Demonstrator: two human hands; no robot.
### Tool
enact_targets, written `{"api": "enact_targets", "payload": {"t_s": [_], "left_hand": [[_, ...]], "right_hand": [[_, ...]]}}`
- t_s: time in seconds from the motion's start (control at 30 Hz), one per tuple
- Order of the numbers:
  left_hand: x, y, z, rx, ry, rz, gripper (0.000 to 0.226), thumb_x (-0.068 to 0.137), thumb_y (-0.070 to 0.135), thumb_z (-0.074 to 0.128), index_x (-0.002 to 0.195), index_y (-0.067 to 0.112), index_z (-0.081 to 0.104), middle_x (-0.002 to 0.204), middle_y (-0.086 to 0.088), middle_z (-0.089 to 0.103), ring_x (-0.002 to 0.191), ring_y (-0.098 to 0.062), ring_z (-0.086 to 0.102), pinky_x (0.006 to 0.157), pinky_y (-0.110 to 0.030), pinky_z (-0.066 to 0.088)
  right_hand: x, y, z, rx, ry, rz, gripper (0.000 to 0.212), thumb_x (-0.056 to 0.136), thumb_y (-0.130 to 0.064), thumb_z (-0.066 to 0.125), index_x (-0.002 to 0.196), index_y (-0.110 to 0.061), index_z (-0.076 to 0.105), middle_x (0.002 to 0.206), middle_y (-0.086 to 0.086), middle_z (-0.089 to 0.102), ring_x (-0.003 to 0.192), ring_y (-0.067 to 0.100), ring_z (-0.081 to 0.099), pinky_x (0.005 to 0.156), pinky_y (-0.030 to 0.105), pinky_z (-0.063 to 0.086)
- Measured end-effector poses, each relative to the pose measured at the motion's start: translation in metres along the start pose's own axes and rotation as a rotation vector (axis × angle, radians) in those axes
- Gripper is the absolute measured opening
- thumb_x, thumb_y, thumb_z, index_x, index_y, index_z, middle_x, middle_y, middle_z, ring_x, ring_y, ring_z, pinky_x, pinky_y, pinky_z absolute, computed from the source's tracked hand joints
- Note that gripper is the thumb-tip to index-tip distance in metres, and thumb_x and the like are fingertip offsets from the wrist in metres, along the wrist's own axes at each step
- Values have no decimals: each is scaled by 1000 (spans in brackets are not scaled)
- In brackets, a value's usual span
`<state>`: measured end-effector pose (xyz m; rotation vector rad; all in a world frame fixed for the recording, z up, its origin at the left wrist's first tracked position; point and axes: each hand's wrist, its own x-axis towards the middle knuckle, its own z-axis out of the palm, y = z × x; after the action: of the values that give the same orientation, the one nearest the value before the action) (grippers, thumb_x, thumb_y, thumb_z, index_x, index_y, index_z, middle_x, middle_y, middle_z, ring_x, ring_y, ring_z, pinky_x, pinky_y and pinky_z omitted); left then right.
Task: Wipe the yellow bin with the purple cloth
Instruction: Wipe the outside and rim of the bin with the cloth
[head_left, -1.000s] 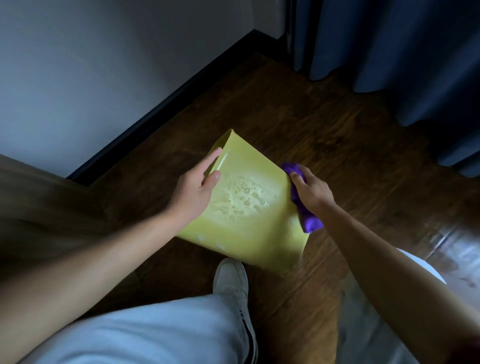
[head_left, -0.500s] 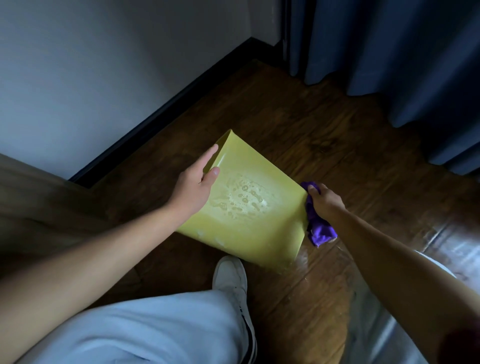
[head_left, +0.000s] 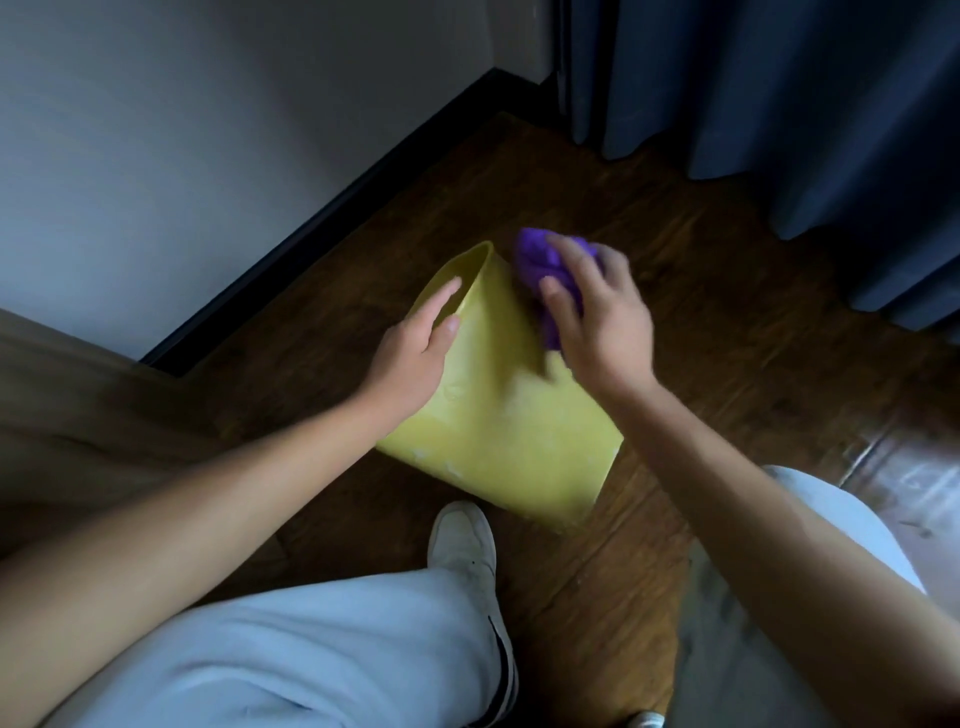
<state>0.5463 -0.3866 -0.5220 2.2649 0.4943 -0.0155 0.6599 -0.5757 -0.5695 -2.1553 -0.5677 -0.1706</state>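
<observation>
Dark wood floor (head_left: 675, 218), left hand (head_left: 410, 358) gripping smooth yellow bin (head_left: 509, 436), right hand (head_left: 597, 322) clutching crumpled purple cloth (head_left: 540, 260)

The blurred right hand (head_left: 597, 322) covers much of the crumpled purple cloth (head_left: 540, 265), hiding how it meets the tilted yellow plastic bin (head_left: 509, 431). The left hand (head_left: 415, 353) masks the bin's near side wall. The bin's inside cannot be seen. Both forearms run off the lower frame edges.
</observation>
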Motion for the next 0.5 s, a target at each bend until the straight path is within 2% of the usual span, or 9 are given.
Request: {"api": "enact_targets", "payload": {"t_s": [0.03, 0.1, 0.17, 0.3, 0.43, 0.5], "left_hand": [[1, 1, 2, 22, 11, 2, 46, 111, 32, 41, 157, 34, 38, 146, 15, 50, 122, -1, 53, 104, -24, 37], [1, -1, 5, 62, 25, -4, 47, 110, 33, 41, 157, 27, 40, 153, 3, 51, 138, -14, 50, 109, -27, 37], [0, -4, 6, 104, 38, 7, 47, 111, 31, 41, 156, 19, 42, 154, -5, 52, 141, -21, 49, 110, -28, 37], [-3, -4, 5, 156, 74, 45, 47, 109, 31, 40, 152, 12, 48, 145, -13, 61, 134, -30, 57, 108, -37, 45], [-4, 0, 8, 173, 64, 99, 44, 111, 26, 39, 154, 14, 45, 149, -9, 58, 135, -25, 56, 108, -33, 44], [-3, -2, 6, 168, 66, 105, 44, 112, 25, 38, 155, 19, 43, 138, -8, 66, 121, -24, 64, 100, -36, 53]], "right_hand": [[-7, -10, 7, 6, -9, -44, 47, 105, -48, 48, 148, -31, 52, 148, 9, 50, 124, 30, 57, 93, 38, 52], [-18, -19, 23, -18, -37, -112, 46, 106, -46, 48, 148, -27, 55, 154, 10, 47, 126, 33, 53, 100, 40, 48], [-25, -16, 37, -38, -62, -153, 47, 108, -47, 44, 149, -27, 54, 159, 11, 44, 133, 38, 49, 110, 49, 43], [-40, -9, 51, -20, -139, -149, 53, 108, -55, 35, 157, -35, 41, 168, 5, 32, 155, 36, 27, 119, 59, 28], [-48, -2, 57, -7, -146, -57, 55, 107, -56, 32, 158, -37, 36, 170, 2, 29, 157, 34, 20, 121, 61, 24], [-52, 4, 61, -22, -169, -23, 54, 107, -55, 32, 159, -40, 32, 170, 1, 26, 158, 33, 17, 123, 60, 20]]}}
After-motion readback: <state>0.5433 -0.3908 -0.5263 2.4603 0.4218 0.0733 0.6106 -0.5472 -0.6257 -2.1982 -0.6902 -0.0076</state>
